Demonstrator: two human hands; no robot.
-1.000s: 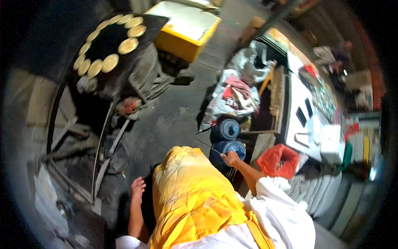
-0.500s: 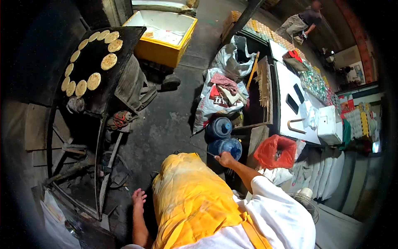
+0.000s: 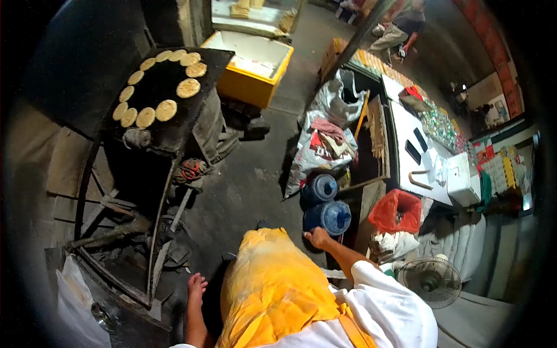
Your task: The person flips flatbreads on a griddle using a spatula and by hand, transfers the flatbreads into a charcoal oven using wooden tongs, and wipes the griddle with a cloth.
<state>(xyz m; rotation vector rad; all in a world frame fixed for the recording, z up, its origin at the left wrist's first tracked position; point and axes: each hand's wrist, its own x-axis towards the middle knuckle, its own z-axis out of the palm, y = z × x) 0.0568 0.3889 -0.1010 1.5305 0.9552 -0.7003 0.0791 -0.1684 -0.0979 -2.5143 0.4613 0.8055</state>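
My right hand is closed beside a blue water jug. What it holds, if anything, I cannot make out. A second blue jug lies just beyond the first. Low on the left, my left hand hangs in the air with its fingers loosely apart and nothing in them. Between my hands is the yellow apron I wear. Round flatbreads form a ring on a dark griddle, well ahead of my left hand.
Beyond the griddle stands a yellow box with a white inside. Sacks, a red plastic bag and a fan are on the right. Phones lie on a white table. Another person stands far back.
My view has shifted, so the griddle and jugs appear farther right. A thin, light-coloured thing projecting from my right hand earlier is hard to see now. My left hand stays low and apart.
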